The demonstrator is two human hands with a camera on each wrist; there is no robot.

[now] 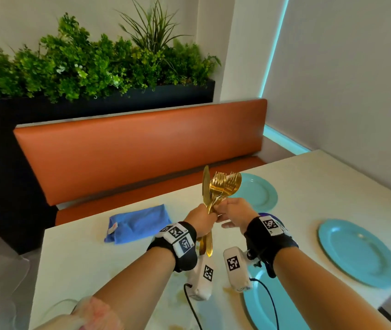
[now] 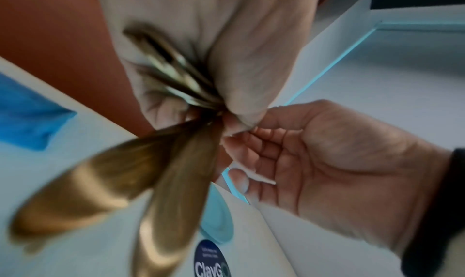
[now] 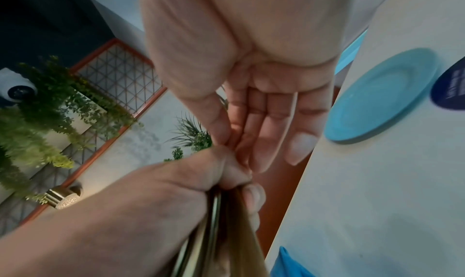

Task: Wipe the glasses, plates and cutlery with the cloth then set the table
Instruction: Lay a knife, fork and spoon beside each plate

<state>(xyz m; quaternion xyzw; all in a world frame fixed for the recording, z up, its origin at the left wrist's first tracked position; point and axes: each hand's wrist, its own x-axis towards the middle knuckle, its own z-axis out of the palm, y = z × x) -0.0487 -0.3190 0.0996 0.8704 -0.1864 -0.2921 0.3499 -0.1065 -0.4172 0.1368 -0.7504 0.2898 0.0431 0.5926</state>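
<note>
Left hand (image 1: 203,221): fist clamped round a bundle of gold cutlery (image 1: 217,186). Right hand (image 1: 234,211): thumb and forefinger pinching one piece at the bundle, other fingers straight. Blue cloth (image 1: 138,223) lies left of the left hand.

The head view is bright and evenly lit, with a cyan light strip (image 1: 276,44) glowing down the wall at upper right and tinting the table (image 1: 332,186) below it. Glare sits on the gold cutlery (image 1: 218,186), and straight lines bow toward the frame edges (the usual wide-angle bend). Both wrist views are dimmer and cooler; the cutlery handles (image 2: 100,182) in the lower left of the left wrist view are smeared with blur.
</note>
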